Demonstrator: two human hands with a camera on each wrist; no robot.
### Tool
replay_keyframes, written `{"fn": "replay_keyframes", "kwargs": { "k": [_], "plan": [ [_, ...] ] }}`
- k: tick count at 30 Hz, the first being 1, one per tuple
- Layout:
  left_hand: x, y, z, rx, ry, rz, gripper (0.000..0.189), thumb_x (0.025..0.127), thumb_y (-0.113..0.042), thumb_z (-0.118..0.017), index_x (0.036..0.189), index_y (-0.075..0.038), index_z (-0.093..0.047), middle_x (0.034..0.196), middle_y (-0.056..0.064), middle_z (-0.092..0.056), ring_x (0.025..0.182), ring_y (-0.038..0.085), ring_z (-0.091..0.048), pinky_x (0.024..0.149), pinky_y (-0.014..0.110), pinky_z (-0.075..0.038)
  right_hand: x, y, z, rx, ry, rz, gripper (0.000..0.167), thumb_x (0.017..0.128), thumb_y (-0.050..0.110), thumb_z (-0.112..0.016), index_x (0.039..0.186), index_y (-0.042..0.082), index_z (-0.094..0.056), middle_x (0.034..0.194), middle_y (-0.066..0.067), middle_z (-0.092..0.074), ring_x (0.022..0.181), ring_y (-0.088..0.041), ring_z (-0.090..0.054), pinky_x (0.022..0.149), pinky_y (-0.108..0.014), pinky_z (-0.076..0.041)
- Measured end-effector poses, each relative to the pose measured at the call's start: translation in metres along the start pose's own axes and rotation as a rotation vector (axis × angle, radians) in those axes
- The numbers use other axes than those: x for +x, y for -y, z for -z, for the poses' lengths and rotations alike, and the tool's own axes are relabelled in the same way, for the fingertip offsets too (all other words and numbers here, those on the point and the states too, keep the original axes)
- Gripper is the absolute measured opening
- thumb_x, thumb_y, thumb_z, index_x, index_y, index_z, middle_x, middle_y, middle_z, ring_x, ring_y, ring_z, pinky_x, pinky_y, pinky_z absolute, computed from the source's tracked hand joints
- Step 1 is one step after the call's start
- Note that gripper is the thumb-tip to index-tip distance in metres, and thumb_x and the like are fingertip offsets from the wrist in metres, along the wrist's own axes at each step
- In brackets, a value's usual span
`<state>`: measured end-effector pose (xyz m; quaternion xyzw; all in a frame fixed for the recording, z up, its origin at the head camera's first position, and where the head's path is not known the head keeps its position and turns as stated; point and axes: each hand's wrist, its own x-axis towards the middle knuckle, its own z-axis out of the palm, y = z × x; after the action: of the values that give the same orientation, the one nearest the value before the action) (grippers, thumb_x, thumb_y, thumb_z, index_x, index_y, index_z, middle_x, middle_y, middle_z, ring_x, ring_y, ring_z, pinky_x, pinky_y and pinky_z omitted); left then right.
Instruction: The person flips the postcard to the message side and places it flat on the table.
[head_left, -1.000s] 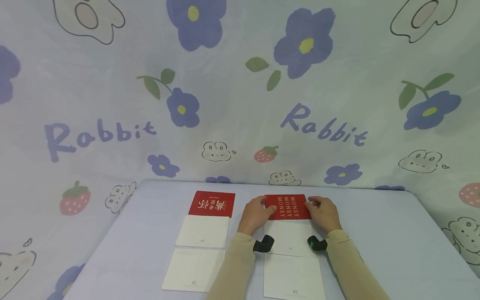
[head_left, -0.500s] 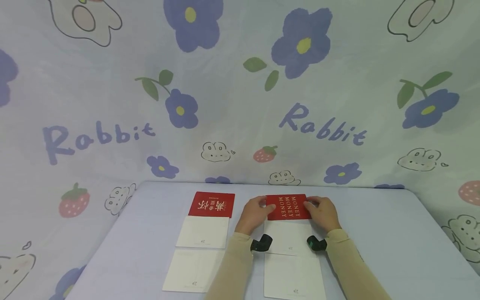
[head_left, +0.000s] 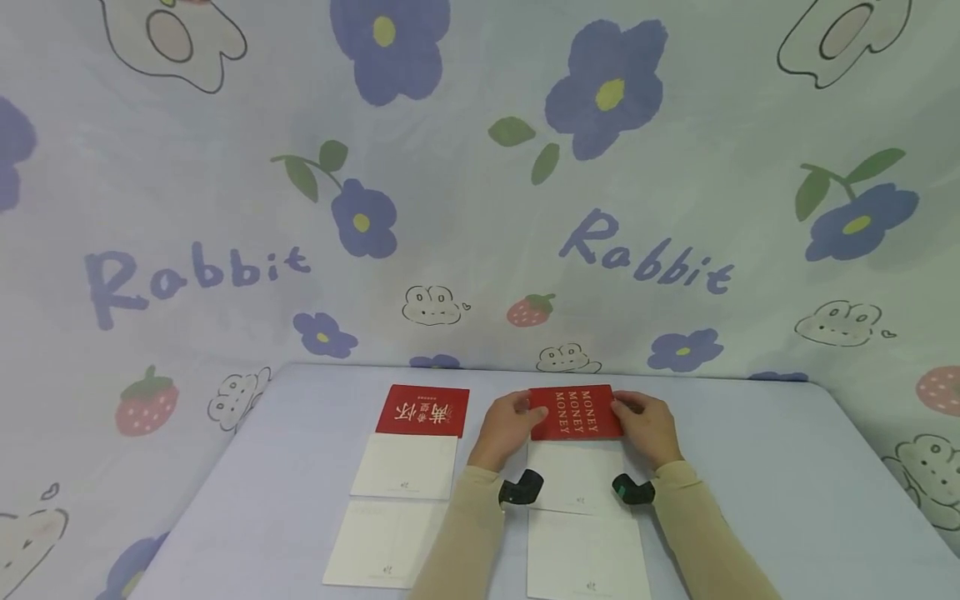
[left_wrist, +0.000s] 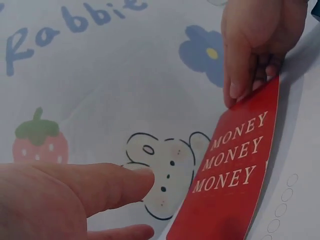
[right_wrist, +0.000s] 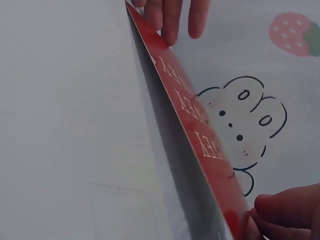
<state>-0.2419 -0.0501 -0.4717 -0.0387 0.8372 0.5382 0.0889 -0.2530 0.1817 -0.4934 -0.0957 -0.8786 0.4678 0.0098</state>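
A red postcard (head_left: 573,413), printed MONEY three times in pale letters, is held between both hands at the back of the table. My left hand (head_left: 502,430) pinches its left end, thumb on the face. At the opposite end, my right hand (head_left: 651,428) pinches the edge between thumb and fingers. The right wrist view shows the red postcard (right_wrist: 187,117) tilted, its near edge raised with a shadow below. In the left wrist view, fingers of my left hand (left_wrist: 75,195) extend beside the red postcard (left_wrist: 232,165), whose lower end is cut off.
Directly in front of the held card lie a white card (head_left: 576,475) and another white card (head_left: 587,554). The left column has a red card (head_left: 424,410) with Chinese characters, a white card (head_left: 405,464) and a second white card (head_left: 386,542). A printed cloth (head_left: 480,192) hangs behind the table.
The red postcard's far edge has risen slightly in the head view. Both hands keep their grip on its ends and have hardly moved.
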Motion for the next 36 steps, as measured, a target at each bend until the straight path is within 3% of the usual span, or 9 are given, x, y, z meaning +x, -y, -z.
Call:
{"fn": "replay_keyframes", "kwargs": {
  "k": [7, 12, 16, 19, 25, 32, 36],
  "plan": [
    [0.002, -0.001, -0.001, -0.027, -0.033, 0.015, 0.049, 0.096, -0.030, -0.068, 0.138, -0.006, -0.060, 0.134, 0.011, -0.062, 0.124, 0.033, -0.056, 0.098, 0.052, -0.051, -0.001, 0.000, 0.001, 0.038, -0.041, 0.031, 0.037, 0.099, 0.015, -0.059, 0.130, -0.005, -0.063, 0.126, -0.026, -0.063, 0.120, -0.038, -0.055, 0.101, -0.052, -0.044],
    [0.003, -0.002, -0.002, -0.081, -0.108, 0.022, 0.038, 0.096, -0.023, -0.067, 0.131, -0.006, -0.066, 0.128, 0.011, -0.065, 0.119, 0.030, -0.058, 0.096, 0.047, -0.053, -0.001, -0.003, 0.003, 0.078, -0.059, 0.033, 0.034, 0.099, 0.015, -0.060, 0.127, -0.004, -0.066, 0.125, -0.025, -0.065, 0.120, -0.036, -0.055, 0.100, -0.051, -0.045],
    [0.003, -0.002, -0.001, -0.141, -0.166, 0.004, 0.030, 0.096, -0.017, -0.067, 0.124, -0.006, -0.071, 0.119, 0.009, -0.069, 0.110, 0.027, -0.062, 0.089, 0.039, -0.057, -0.001, -0.005, 0.004, 0.099, -0.069, 0.050, 0.034, 0.099, 0.016, -0.060, 0.126, -0.004, -0.067, 0.127, -0.025, -0.064, 0.124, -0.038, -0.054, 0.104, -0.053, -0.042],
    [0.004, -0.002, 0.000, -0.156, -0.191, -0.017, 0.028, 0.096, -0.014, -0.066, 0.121, -0.007, -0.073, 0.117, 0.008, -0.070, 0.111, 0.027, -0.063, 0.090, 0.040, -0.056, -0.001, -0.007, 0.004, 0.107, -0.075, 0.064, 0.034, 0.099, 0.016, -0.060, 0.125, -0.005, -0.067, 0.127, -0.025, -0.065, 0.124, -0.038, -0.055, 0.104, -0.053, -0.043],
    [0.006, 0.001, -0.001, -0.159, -0.201, -0.017, 0.026, 0.096, -0.016, -0.065, 0.120, -0.010, -0.074, 0.118, 0.005, -0.071, 0.117, 0.027, -0.061, 0.096, 0.043, -0.053, 0.002, -0.013, 0.003, 0.118, -0.098, 0.088, 0.033, 0.099, 0.017, -0.062, 0.124, -0.003, -0.068, 0.125, -0.023, -0.066, 0.122, -0.035, -0.056, 0.103, -0.050, -0.043],
    [0.007, 0.003, -0.001, -0.172, -0.191, -0.046, 0.026, 0.097, -0.016, -0.065, 0.121, -0.010, -0.073, 0.115, 0.004, -0.072, 0.108, 0.022, -0.063, 0.090, 0.038, -0.057, 0.005, -0.020, 0.002, 0.139, -0.107, 0.084, 0.034, 0.098, 0.021, -0.065, 0.124, 0.001, -0.069, 0.126, -0.020, -0.067, 0.122, -0.033, -0.057, 0.102, -0.048, -0.045],
    [0.007, 0.002, 0.000, -0.161, -0.194, -0.059, 0.027, 0.097, -0.018, -0.065, 0.122, -0.011, -0.073, 0.117, 0.004, -0.072, 0.110, 0.023, -0.063, 0.090, 0.038, -0.057, 0.006, -0.019, 0.002, 0.162, -0.114, 0.093, 0.033, 0.097, 0.023, -0.067, 0.123, 0.002, -0.071, 0.124, -0.017, -0.069, 0.117, -0.029, -0.059, 0.094, -0.036, -0.049]
  ]
}}
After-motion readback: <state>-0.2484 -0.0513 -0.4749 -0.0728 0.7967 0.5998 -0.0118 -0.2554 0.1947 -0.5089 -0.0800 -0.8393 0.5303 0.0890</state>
